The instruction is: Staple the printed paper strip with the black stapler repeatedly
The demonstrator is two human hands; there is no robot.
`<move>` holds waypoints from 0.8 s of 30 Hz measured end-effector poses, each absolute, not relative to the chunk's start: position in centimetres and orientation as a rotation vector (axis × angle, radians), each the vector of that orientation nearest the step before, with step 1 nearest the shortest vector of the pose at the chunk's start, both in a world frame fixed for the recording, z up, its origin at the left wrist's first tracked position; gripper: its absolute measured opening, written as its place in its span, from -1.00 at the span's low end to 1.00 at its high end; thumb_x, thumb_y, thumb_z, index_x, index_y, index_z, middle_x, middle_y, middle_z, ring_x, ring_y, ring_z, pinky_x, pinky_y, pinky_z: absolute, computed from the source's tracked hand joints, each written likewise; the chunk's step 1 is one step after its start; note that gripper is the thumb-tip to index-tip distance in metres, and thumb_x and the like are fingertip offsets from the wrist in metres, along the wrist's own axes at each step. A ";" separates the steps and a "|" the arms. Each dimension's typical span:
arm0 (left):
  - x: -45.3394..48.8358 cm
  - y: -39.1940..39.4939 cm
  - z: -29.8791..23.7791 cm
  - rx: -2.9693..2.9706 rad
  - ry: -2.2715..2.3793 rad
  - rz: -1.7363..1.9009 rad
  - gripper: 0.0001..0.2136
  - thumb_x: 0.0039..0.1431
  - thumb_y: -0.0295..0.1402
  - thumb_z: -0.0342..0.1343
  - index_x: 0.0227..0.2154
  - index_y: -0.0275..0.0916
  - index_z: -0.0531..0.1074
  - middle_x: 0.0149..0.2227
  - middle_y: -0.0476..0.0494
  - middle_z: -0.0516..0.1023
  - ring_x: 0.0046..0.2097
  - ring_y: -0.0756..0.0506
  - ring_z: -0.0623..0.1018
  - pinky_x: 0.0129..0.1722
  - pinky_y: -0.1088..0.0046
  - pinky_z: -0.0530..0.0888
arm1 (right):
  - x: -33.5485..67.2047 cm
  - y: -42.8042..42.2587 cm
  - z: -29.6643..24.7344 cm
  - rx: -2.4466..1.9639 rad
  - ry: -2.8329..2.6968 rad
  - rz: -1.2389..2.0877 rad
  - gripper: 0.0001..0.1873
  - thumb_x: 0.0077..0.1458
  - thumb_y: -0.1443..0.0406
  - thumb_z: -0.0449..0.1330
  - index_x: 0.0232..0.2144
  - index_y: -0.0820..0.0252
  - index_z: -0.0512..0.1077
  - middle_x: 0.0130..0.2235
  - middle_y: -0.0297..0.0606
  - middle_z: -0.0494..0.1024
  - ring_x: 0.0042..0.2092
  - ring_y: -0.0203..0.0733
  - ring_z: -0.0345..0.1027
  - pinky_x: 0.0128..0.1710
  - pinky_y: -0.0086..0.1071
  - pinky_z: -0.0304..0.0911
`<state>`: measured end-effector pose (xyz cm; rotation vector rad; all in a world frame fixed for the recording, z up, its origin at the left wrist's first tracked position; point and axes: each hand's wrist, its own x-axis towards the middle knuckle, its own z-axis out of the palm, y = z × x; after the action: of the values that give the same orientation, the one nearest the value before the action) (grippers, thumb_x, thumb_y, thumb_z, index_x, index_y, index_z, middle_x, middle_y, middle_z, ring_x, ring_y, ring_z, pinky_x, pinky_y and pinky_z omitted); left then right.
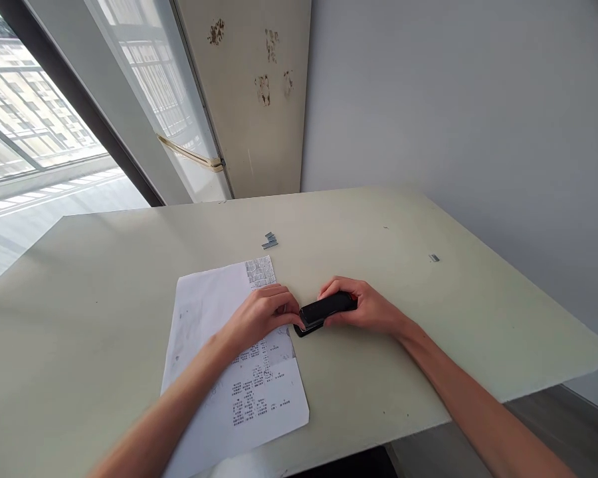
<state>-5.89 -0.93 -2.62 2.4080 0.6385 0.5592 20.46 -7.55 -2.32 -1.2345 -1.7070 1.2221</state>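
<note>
A black stapler (329,307) is gripped around its rear end by my right hand (366,305), its front end facing left beside the edge of the printed paper (209,289). Its top arm sits slightly raised from its base at the front. My left hand (264,312) lies across the paper with curled fingers, thumb and fingertips closed at the stapler's front end. Whether something small is between those fingertips is hidden. Part of the paper's print is covered by my left hand and forearm.
Several strips of staples (270,240) lie beyond the paper on the pale table (104,279). Another small staple strip (433,257) is farther right. A refrigerator (259,139) stands behind the table, with a grey wall (453,99) at right and a window (30,106) at left.
</note>
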 end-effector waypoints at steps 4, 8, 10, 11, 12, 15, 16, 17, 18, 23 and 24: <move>-6.4 -0.3 -1.9 2.510 0.638 0.567 -0.70 0.32 -0.02 0.23 -0.30 -0.16 0.54 -0.36 -0.03 0.54 -0.29 -0.08 0.51 -0.25 0.38 0.44 | 20.5 -7.4 -2.5 -1.207 -1.673 1.226 -0.67 -0.01 0.06 0.50 -0.25 0.05 0.58 -0.10 -0.25 0.60 -0.09 -0.07 0.44 -0.14 -0.24 0.30; -9.6 2.3 -1.6 2.605 1.091 0.760 -0.69 0.39 0.00 0.13 -0.12 -0.14 0.53 -0.14 -0.15 0.61 -0.07 -0.21 0.54 -0.01 0.18 0.45 | 20.7 -7.3 -2.5 -1.253 -1.652 1.189 -0.64 -0.04 0.03 0.51 -0.26 0.06 0.58 -0.16 -0.27 0.61 -0.16 -0.09 0.43 -0.21 -0.26 0.30; -11.7 3.7 -2.1 2.597 1.417 0.841 -0.64 0.42 0.00 0.06 -0.05 -0.19 0.50 -0.05 -0.27 0.58 0.04 -0.31 0.48 0.07 0.03 0.41 | 20.8 -7.3 -2.4 -1.282 -1.629 1.184 -0.63 -0.03 0.03 0.50 -0.24 0.06 0.58 -0.19 -0.29 0.60 -0.19 -0.11 0.42 -0.24 -0.28 0.29; -12.5 4.2 -2.5 2.581 1.534 0.842 -0.63 0.43 0.00 0.03 -0.05 -0.21 0.50 -0.02 -0.32 0.55 0.07 -0.35 0.45 0.10 -0.04 0.39 | 20.9 -7.4 -2.4 -1.294 -1.621 1.185 -0.63 -0.02 0.03 0.50 -0.23 0.06 0.58 -0.21 -0.30 0.60 -0.21 -0.12 0.42 -0.25 -0.29 0.29; -13.2 4.6 -2.9 2.562 1.622 0.833 -0.62 0.44 -0.01 -0.01 -0.08 -0.23 0.49 -0.02 -0.35 0.53 0.07 -0.37 0.44 0.10 -0.08 0.38 | 20.9 -7.4 -2.3 -1.306 -1.614 1.183 -0.63 -0.02 0.03 0.50 -0.23 0.06 0.57 -0.23 -0.30 0.59 -0.22 -0.13 0.41 -0.27 -0.29 0.28; -13.6 4.7 -3.7 2.569 1.716 0.780 -0.61 0.44 0.00 -0.07 -0.27 -0.22 0.45 -0.11 -0.36 0.49 0.02 -0.38 0.43 0.08 -0.07 0.38 | 21.2 -7.5 -2.3 -1.330 -1.603 1.175 -0.64 -0.01 0.04 0.49 -0.23 0.05 0.57 -0.23 -0.32 0.59 -0.22 -0.14 0.41 -0.26 -0.30 0.28; -13.4 4.5 -3.8 2.584 1.712 0.754 -0.60 0.44 0.01 -0.08 -0.32 -0.20 0.41 -0.15 -0.34 0.48 -0.01 -0.37 0.43 0.05 -0.04 0.39 | 21.3 -7.6 -2.3 -1.339 -1.601 1.165 -0.64 -0.01 0.04 0.49 -0.23 0.05 0.57 -0.22 -0.32 0.59 -0.21 -0.14 0.41 -0.25 -0.30 0.29; -13.0 4.3 -3.8 2.593 1.704 0.724 -0.60 0.44 0.02 -0.09 -0.36 -0.18 0.36 -0.19 -0.30 0.48 -0.04 -0.35 0.44 0.03 -0.01 0.39 | 21.4 -7.6 -2.3 -1.353 -1.597 1.149 -0.65 -0.01 0.04 0.49 -0.24 0.05 0.58 -0.21 -0.32 0.59 -0.20 -0.13 0.41 -0.23 -0.29 0.29; -12.6 4.0 -3.6 2.589 1.695 0.696 -0.60 0.44 0.03 -0.10 -0.38 -0.16 0.31 -0.24 -0.26 0.48 -0.09 -0.33 0.46 0.01 0.02 0.40 | 21.6 -7.6 -2.3 -1.372 -1.589 1.128 -0.65 -0.01 0.04 0.49 -0.24 0.04 0.58 -0.21 -0.32 0.60 -0.19 -0.13 0.41 -0.22 -0.29 0.29; -11.5 2.9 -2.6 2.338 1.594 0.641 -0.62 0.46 0.04 -0.12 -0.36 -0.12 0.21 -0.37 -0.07 0.50 -0.28 -0.20 0.49 -0.17 0.20 0.40 | 22.2 -7.4 -2.6 -1.463 -1.507 1.062 -0.61 -0.03 0.01 0.49 -0.22 0.02 0.58 -0.19 -0.32 0.62 -0.17 -0.10 0.44 -0.17 -0.27 0.31; -11.3 2.7 -2.5 2.278 1.569 0.656 -0.64 0.46 0.03 -0.11 -0.35 -0.12 0.22 -0.37 -0.06 0.51 -0.28 -0.19 0.50 -0.20 0.24 0.39 | 22.3 -7.4 -2.8 -1.468 -1.495 1.062 -0.61 -0.04 0.00 0.50 -0.21 0.02 0.58 -0.19 -0.31 0.62 -0.16 -0.09 0.45 -0.16 -0.26 0.32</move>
<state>-11.30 2.75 -2.47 2.2780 1.5686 0.6559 22.27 -7.38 -2.75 -1.4678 -1.4952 1.0624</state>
